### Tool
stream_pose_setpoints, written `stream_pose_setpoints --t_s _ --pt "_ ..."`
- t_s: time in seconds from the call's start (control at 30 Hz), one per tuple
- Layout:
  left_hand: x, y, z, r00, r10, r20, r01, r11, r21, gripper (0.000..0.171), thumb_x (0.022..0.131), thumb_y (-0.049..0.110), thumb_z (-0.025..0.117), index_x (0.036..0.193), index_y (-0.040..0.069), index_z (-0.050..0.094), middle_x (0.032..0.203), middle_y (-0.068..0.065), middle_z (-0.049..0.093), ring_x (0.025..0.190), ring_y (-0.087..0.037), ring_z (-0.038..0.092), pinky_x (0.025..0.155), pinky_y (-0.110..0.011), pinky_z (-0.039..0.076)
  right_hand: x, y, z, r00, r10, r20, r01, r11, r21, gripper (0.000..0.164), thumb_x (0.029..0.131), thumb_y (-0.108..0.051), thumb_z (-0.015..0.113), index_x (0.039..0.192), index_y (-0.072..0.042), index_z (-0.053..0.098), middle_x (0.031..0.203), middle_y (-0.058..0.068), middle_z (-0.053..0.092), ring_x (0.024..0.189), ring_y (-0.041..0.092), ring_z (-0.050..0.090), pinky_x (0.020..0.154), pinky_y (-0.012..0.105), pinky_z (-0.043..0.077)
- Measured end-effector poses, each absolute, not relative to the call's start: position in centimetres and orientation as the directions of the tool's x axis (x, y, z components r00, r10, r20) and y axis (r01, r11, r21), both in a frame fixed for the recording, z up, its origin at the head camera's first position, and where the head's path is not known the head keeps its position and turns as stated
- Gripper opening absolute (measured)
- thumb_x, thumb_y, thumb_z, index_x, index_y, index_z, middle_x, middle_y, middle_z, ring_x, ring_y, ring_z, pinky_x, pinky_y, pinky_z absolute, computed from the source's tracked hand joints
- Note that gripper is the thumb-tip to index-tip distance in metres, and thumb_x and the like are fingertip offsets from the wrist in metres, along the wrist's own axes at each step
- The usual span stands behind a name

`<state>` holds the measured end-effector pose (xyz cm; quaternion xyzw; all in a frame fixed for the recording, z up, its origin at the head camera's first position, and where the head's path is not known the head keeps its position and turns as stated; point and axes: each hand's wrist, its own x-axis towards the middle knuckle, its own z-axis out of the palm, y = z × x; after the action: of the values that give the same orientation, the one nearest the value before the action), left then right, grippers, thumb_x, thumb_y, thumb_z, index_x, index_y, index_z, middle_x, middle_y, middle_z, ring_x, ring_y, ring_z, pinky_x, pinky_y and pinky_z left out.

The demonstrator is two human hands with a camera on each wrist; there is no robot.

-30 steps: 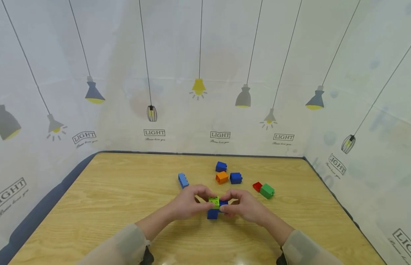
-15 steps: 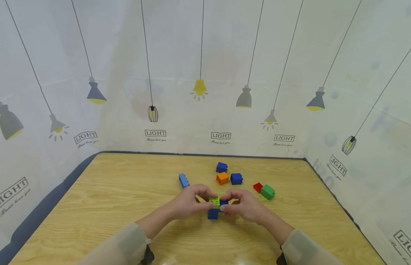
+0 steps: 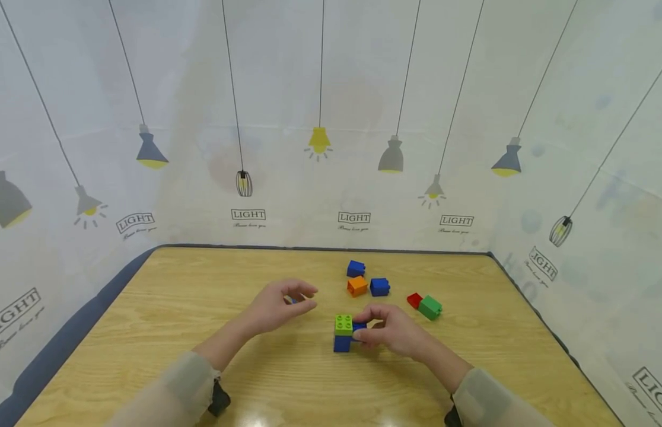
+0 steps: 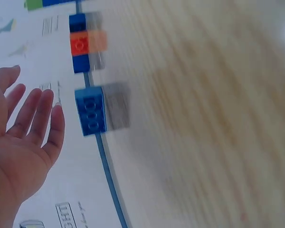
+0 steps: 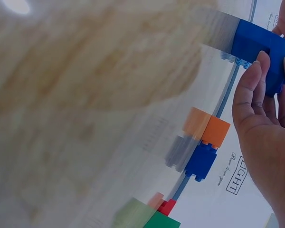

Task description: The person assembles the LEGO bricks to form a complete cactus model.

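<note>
Now, nearest us on the pale wood table (image 3: 288,397), a lime-green four-stud plastic block (image 3: 343,324) sits upon an upright dark-blue plastic base block (image 3: 341,344). At their right, our right hand (image 3: 395,333) pinches a dark-blue plastic side block (image 3: 359,327). Our left hand (image 3: 277,306) has just released the lime-green block and moved leftward, its grip wide and holding nothing, near a light-blue studded plastic brick (image 4: 90,110); we judge the lime-green block seated, steadied by one hand. Farther lie a green plastic block (image 3: 430,307) just beside a flat red plastic piece (image 3: 414,300), then an orange plastic block (image 3: 357,286) near two loose dark-blue plastic blocks (image 3: 379,287).
</note>
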<state>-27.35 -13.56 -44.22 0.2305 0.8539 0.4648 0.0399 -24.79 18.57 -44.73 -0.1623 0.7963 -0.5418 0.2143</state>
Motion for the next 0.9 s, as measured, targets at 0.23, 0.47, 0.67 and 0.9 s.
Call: stream_pose_setpoints --t_s 0.23,0.47,0.67,0.9 --pt "-29.3 -16.8 -44.2 -0.938 0.326 0.12 0.29 0.544 0.788 0.034 0.104 0.032 0.077 0.136 0.02 0.076 0.138 -0.01 0.074 0.118 -0.026 0.071 0.083 -0.036 0.062 -24.8 18.6 -44.8 -0.853 -0.495 -0.167 -0.026 0.359 -0.933 0.03 0.102 -0.02 0.081 0.126 -0.005 0.072 0.134 0.021 0.067 0.092 0.022 0.075 0.086 0.034 0.067" --pt "-31.2 -17.5 -45.0 -0.944 0.317 0.092 0.265 0.562 0.784 0.043 0.104 0.031 0.077 0.141 0.008 0.072 0.14 -0.016 0.071 0.115 -0.028 0.07 0.086 -0.038 0.062 -24.9 18.6 -44.9 -0.857 -0.488 -0.168 -0.026 0.365 -0.931 0.03 0.101 -0.021 0.082 0.125 -0.005 0.072 0.133 0.02 0.068 0.092 0.022 0.075 0.086 0.035 0.067" --pt "-32.3 -16.5 -45.9 -0.937 0.345 0.051 0.271 0.629 0.729 0.049 0.104 0.036 0.077 0.146 0.01 0.069 0.13 -0.015 0.065 0.105 -0.023 0.064 0.084 -0.037 0.057 -24.9 18.6 -44.9 -0.86 -0.482 -0.167 -0.026 0.369 -0.929 0.03 0.101 -0.02 0.082 0.125 -0.005 0.072 0.132 0.02 0.068 0.092 0.021 0.075 0.085 0.036 0.067" --pt "-32.5 -15.6 -46.2 -0.947 0.321 0.018 0.239 0.665 0.707 0.053 0.104 0.041 0.077 0.146 0.011 0.069 0.12 -0.012 0.061 0.1 -0.024 0.056 0.077 -0.036 0.049 -24.9 18.6 -44.8 -0.861 -0.481 -0.167 -0.03 0.374 -0.927 0.03 0.101 -0.02 0.082 0.125 -0.005 0.073 0.134 0.022 0.067 0.092 0.021 0.075 0.085 0.035 0.067"
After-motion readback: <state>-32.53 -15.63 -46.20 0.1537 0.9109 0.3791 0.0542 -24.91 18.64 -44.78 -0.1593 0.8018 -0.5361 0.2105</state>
